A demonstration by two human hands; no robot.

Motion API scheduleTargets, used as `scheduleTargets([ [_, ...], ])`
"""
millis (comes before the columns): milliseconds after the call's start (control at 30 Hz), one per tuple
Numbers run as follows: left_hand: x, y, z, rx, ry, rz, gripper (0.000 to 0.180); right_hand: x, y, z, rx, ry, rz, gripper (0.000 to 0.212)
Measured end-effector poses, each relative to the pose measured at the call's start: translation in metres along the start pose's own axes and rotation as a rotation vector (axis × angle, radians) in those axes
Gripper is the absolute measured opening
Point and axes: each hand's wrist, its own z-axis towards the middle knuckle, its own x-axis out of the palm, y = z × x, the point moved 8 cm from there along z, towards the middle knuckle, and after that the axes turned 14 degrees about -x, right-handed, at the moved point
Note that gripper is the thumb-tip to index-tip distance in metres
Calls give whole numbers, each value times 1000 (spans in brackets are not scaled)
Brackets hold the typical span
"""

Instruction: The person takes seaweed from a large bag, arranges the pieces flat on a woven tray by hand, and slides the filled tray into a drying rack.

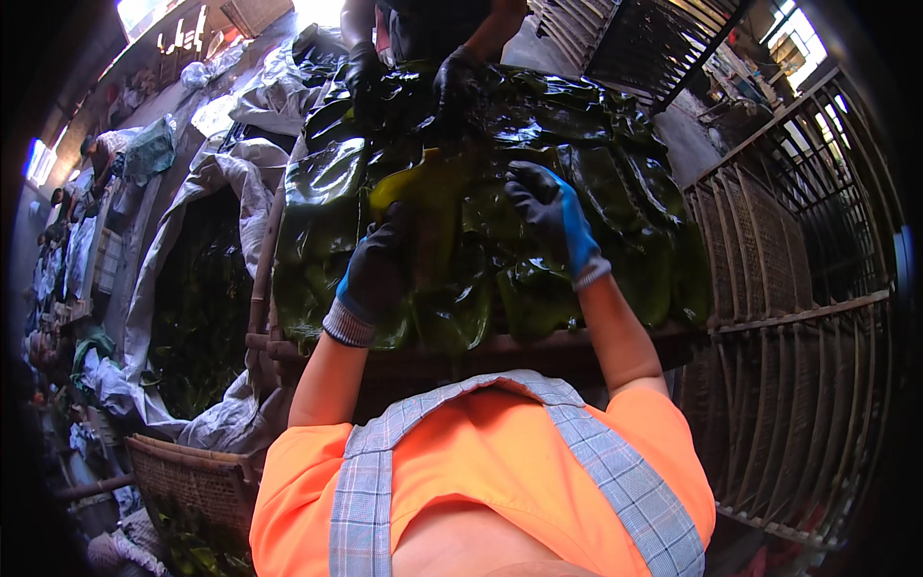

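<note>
Broad, wet, dark green kelp sheets (625, 188) lie overlapping across a work surface in front of me. A lighter olive kelp sheet (423, 192) is partly raised in the middle, blurred by motion. My left hand (373, 269), in a black and blue glove with a grey cuff, is closed on the left edge of this sheet. To the right, my right hand (546, 204), gloved alike, hovers over the kelp with its fingers bent and apart, nothing visible in them. Across from me, a co-worker's two dark-gloved hands (457, 82) touch the far end of the kelp.
At the left, a large container lined with a whitish sheet (149, 288) holds more dark kelp. Below it stands a woven basket (187, 471) with green pieces. Slatted wooden racks (788, 317) rise at the right, another (663, 43) beyond. Other people (106, 154) are far left.
</note>
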Motion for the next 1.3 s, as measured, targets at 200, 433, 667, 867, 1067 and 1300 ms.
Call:
scheduleTargets([
  [200, -16, 3, -8, 183, -317, 223, 43, 59, 25, -42, 25, 193, 13, 36],
  [433, 1, 1, -6, 126, -374, 283, 48, 46, 7, -39, 63, 339, 292, 64],
  [667, 24, 27, 16, 43, 1, -315, 38, 43, -10, -51, -62, 258, 385, 53],
  [867, 17, 5, 17, 84, -171, -82, 34, 21, 14, -31, 92, -165, 253, 45],
  [1067, -7, 38, 31, 7, 16, -261, 35, 85, 25, -38, 213, 227, 352, 41],
  [1300, 52, 27, 42, -84, 30, -94, 30, 55, 25, -44, -40, 159, 330, 34],
])
